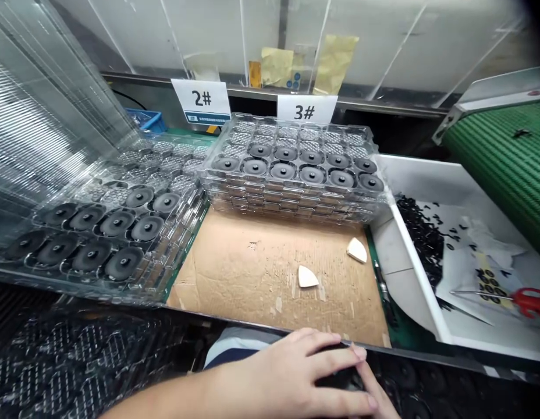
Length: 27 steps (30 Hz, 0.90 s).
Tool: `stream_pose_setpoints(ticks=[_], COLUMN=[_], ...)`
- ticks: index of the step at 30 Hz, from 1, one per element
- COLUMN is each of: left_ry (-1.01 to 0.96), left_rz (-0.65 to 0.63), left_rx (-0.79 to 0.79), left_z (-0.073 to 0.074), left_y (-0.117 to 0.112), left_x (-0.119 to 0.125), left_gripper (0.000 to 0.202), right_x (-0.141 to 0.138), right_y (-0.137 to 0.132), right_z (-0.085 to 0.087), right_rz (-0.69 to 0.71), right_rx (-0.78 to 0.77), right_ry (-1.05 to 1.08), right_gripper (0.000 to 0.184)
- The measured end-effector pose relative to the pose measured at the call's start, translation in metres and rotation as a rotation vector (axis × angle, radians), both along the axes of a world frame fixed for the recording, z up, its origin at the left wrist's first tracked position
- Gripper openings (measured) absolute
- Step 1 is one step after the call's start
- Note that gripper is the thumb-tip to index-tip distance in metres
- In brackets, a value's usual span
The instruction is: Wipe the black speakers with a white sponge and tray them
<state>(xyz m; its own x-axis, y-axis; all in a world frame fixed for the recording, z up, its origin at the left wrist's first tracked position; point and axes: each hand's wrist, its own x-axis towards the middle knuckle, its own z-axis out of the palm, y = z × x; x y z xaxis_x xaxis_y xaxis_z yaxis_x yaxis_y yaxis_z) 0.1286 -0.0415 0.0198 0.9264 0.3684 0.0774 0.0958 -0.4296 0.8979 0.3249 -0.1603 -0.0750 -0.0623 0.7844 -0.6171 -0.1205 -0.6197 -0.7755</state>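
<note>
Right of the clear tray, my left hand lies fingers together over a dark disc at the near edge; whether it grips I cannot tell. I should lift by the rim, not the cone; only a fingertip of my right hand shows

Your clear trays are thin, glossy plastic that catches the light, and the discs in them look matt black. The brown cardboard mid-bench is rough and scuffed. At the right edge, the white bin is smooth plastic and the belt is ribbed green. Along the near edge, the black trays by your left hand glint.
</note>
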Motion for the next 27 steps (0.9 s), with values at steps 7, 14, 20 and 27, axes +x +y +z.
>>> stream_pose_setpoints(ticks=[7,14,20,27], left_ry=[-0.125,-0.654,-0.745,-0.673], left_rz=[0.292,0.991,0.994,0.909], left_rx=[-0.248,-1.326,-1.411,-1.345], left_z=[-0.019,-0.054,-0.055,-0.037], left_y=[-0.016,-0.031,-0.024,-0.007], left_x=[-0.024,-0.053,-0.067,-0.058], left_gripper=[0.051,0.060,0.064,0.062], right_x=[-0.017,-0.031,-0.050,-0.103], right_y=[0.065,0.121,0.134,0.122], right_z=[0.033,-0.024,-0.028,0.093], right_rz=[0.312,0.030,0.170,0.108], right_rx=[0.304,0.552,0.736,1.069], right_ry=[-0.450,-0.949,-0.825,-0.754], right_gripper=[0.056,0.037,0.023,0.028])
